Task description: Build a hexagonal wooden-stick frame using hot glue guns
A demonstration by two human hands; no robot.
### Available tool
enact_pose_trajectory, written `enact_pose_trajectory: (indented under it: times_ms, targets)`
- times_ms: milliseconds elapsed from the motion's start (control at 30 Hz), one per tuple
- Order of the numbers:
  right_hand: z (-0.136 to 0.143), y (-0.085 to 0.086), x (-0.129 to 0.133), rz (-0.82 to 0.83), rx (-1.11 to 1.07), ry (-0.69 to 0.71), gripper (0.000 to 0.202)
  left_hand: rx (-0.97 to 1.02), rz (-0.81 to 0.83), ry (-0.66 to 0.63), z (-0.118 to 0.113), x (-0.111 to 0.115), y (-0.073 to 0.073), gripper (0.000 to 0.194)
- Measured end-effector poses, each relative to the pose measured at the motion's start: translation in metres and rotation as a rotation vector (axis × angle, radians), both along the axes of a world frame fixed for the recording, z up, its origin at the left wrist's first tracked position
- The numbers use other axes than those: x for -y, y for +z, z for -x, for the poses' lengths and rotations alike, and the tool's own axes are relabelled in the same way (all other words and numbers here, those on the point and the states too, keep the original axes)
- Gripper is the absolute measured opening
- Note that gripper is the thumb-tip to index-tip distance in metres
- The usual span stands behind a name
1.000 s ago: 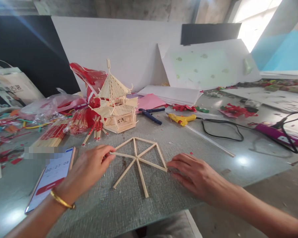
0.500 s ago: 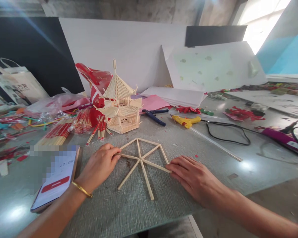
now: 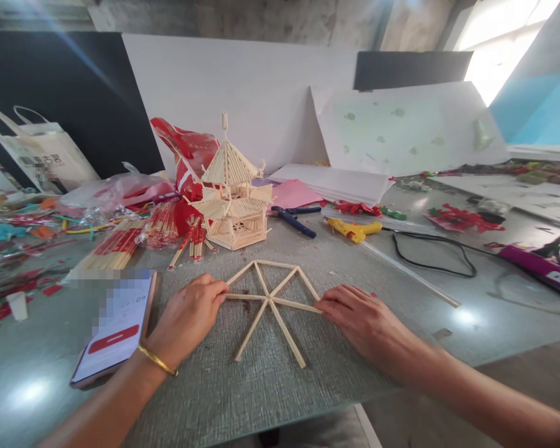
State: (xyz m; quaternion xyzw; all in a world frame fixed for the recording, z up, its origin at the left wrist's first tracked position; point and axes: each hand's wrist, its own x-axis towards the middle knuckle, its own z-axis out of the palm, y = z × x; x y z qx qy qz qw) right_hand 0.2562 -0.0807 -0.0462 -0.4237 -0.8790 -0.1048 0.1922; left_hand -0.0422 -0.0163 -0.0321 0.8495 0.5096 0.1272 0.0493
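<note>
A flat wooden stick frame lies on the grey table, its spokes meeting at a centre, with edge sticks joining the spoke ends on the far side. My left hand has its fingers closed on the frame's left corner, where a spoke and an edge stick meet. At the right corner, my right hand pinches the ends of another spoke and edge stick. Two spokes point toward the near side with free ends. Both fingertips' undersides are hidden. A gold bracelet circles the left wrist.
Behind the frame stands a stick pagoda. Blue pliers, a yellow glue gun with a clear glue stick, and its black cable lie to the right. A phone is beside my left forearm; bundled sticks lie behind it.
The frame has turned slightly, its near spokes swinging to the right, with both hands still on its corners. The whole view has shifted a little, moving the background rightward.
</note>
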Motion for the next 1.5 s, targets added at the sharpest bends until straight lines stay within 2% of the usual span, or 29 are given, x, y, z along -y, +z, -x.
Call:
enact_pose_trajectory:
  times_ms: [200, 333, 400, 500, 633, 733, 800, 900, 1000, 1067, 1233, 1500]
  targets:
    - [-0.004, -0.003, 0.009, 0.019, -0.103, -0.037, 0.023, 0.008, -0.031, 0.016, 0.000, 0.003, 0.001, 0.028]
    - [-0.016, 0.002, 0.013, -0.054, -0.138, -0.058, 0.022, 0.109, -0.200, 0.076, 0.006, 0.004, 0.012, 0.026]
    - [-0.019, 0.014, 0.012, -0.122, -0.154, -0.080, 0.022, 0.186, -0.320, 0.154, 0.009, 0.005, 0.019, 0.027]
    - [-0.012, 0.042, 0.004, -0.203, -0.203, -0.101, 0.021, 0.262, -0.438, 0.251, 0.012, 0.007, 0.027, 0.024]
    - [0.011, 0.080, -0.021, -0.335, -0.271, -0.056, 0.021, 0.321, -0.408, 0.259, 0.010, 0.010, 0.030, 0.029]
    - [0.027, 0.091, -0.049, -0.401, -0.306, -0.028, 0.020, 0.390, -0.334, 0.193, 0.007, 0.009, 0.025, 0.026]
    - [0.031, 0.085, -0.068, -0.424, -0.339, -0.026, 0.021, 0.401, -0.309, 0.135, 0.005, 0.009, 0.020, 0.023]
    - [0.028, 0.062, -0.091, -0.405, -0.319, -0.044, 0.023, 0.377, -0.322, 0.058, 0.004, 0.010, 0.015, 0.018]
    - [0.020, 0.037, -0.101, -0.353, -0.277, -0.069, 0.023, 0.347, -0.366, 0.022, 0.003, 0.013, 0.013, 0.017]
    - [0.018, 0.026, -0.103, -0.314, -0.300, -0.072, 0.023, 0.323, -0.397, 0.031, 0.003, 0.014, 0.012, 0.019]
    - [0.019, 0.020, -0.107, -0.209, -0.327, -0.098, 0.024, 0.326, -0.372, 0.079, 0.002, 0.014, 0.009, 0.028]
    - [0.002, 0.014, -0.122, -0.138, -0.270, -0.285, 0.026, 0.485, -0.414, 0.163, 0.005, 0.015, 0.012, 0.018]
